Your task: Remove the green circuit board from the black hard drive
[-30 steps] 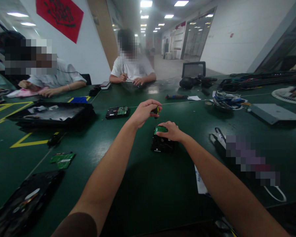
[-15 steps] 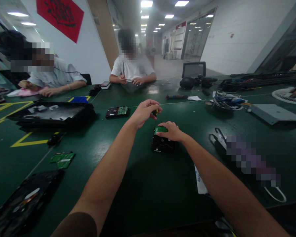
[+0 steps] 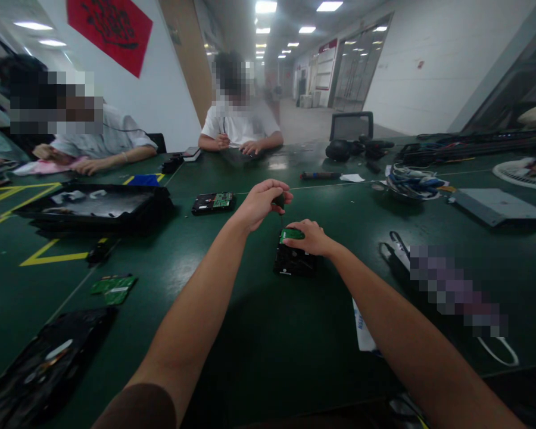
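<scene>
In front of me a black hard drive (image 3: 295,261) with a green circuit board (image 3: 292,234) on its far part lies on the dark green table. My left hand (image 3: 268,202) is closed around the dark handle of a screwdriver (image 3: 279,202), held upright. Its thin shaft points down at the drive's far left corner; the tip's contact is hard to make out. My right hand (image 3: 311,236) grips the drive from the right, thumb across the circuit board. Part of the drive is hidden under this hand.
Another hard drive (image 3: 213,202) lies further left, near a black tray (image 3: 98,205). Loose green circuit boards (image 3: 115,288) and a black casing (image 3: 49,363) lie at left. Right are a cable bundle (image 3: 413,182) and a grey metal box (image 3: 502,207). Two people sit across the table.
The screwdriver handle has turned slightly in my left hand's fingers; its yellow part no longer shows. My right hand and the hard drive stay in place.
</scene>
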